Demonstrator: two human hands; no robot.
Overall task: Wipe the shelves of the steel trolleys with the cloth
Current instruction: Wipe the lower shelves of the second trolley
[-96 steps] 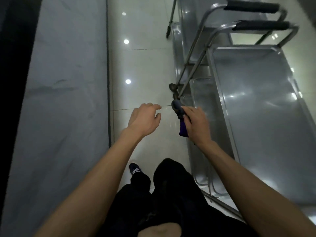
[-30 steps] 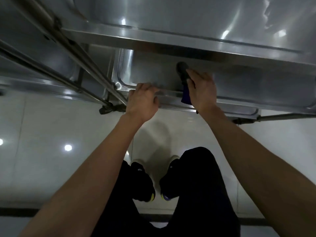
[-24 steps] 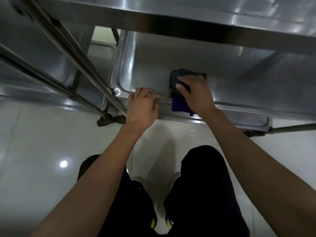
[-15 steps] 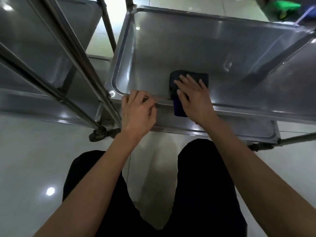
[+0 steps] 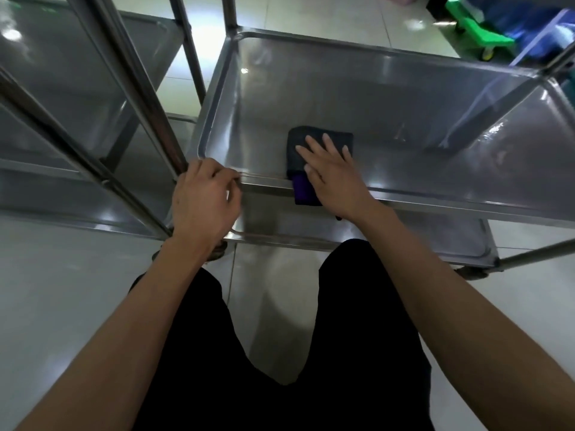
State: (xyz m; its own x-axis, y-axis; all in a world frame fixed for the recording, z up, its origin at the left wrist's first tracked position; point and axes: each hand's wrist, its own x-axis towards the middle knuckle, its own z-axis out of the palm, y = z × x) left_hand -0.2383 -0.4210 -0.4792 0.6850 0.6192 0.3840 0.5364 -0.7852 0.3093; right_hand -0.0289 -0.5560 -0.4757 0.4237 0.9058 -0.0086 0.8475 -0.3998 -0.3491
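Two steel trolleys stand side by side on the pale tiled floor [image 5: 62, 306]. The right hand [image 5: 334, 175] lies flat with straight, spread fingers on the dark folded cloth [image 5: 303, 144], which rests on the middle shelf [image 5: 420, 119] of the right trolley, at the centre of the frame, with one purple end hanging over the near rim. The left hand [image 5: 202, 203] curls its fingers over this rim, just beside the corner post [image 5: 137, 88]. A green wheeled cart [image 5: 476, 35] is at the upper right
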